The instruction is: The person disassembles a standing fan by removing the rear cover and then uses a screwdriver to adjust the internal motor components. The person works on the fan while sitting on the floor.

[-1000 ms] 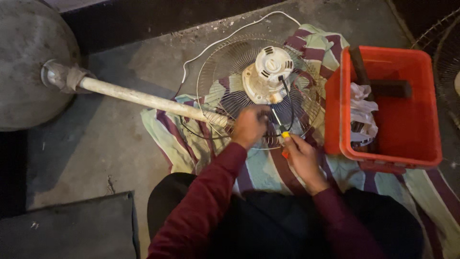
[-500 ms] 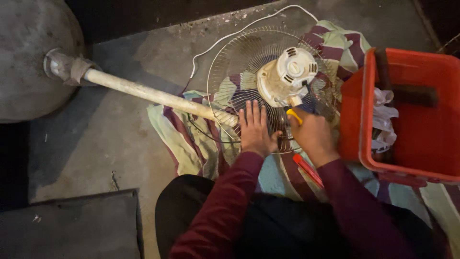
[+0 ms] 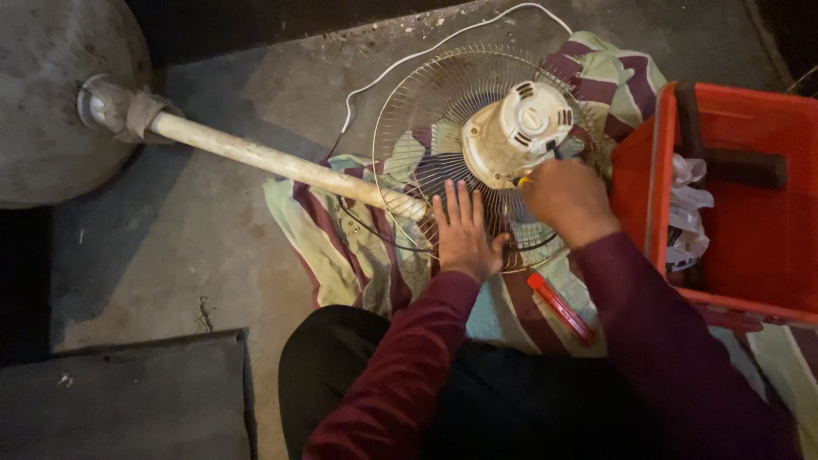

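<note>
The fan (image 3: 477, 145) lies on its back on a striped cloth (image 3: 349, 247) spread over the concrete floor (image 3: 221, 230), its wire grille (image 3: 417, 102) facing up and its cream motor housing (image 3: 518, 132) sitting at the grille's middle. The left hand (image 3: 464, 234) lies flat and open on the lower part of the grille, fingers stretched together and pointing toward the motor, palm pressing the wires just beside the spot where the pole meets the fan head. The right hand (image 3: 569, 200) is closed around a tool (image 3: 523, 180) of which only a small yellow bit shows at the knuckles; the fist sits right against the lower right side of the motor housing, and what kind of tool it is cannot be told. The pale pole (image 3: 273, 162) runs from the fan head up and left to a round grey base (image 3: 60, 94) lying at the left edge. A white cord (image 3: 426, 47) loops across the floor behind the grille. A red tool (image 3: 561, 308) lies on the cloth near the person's knee, below the right forearm. A red crate (image 3: 656, 170) stands just right of the fan, touching the cloth, with a dark handle and some white crumpled stuff inside. Both sleeves are dark maroon.
</note>
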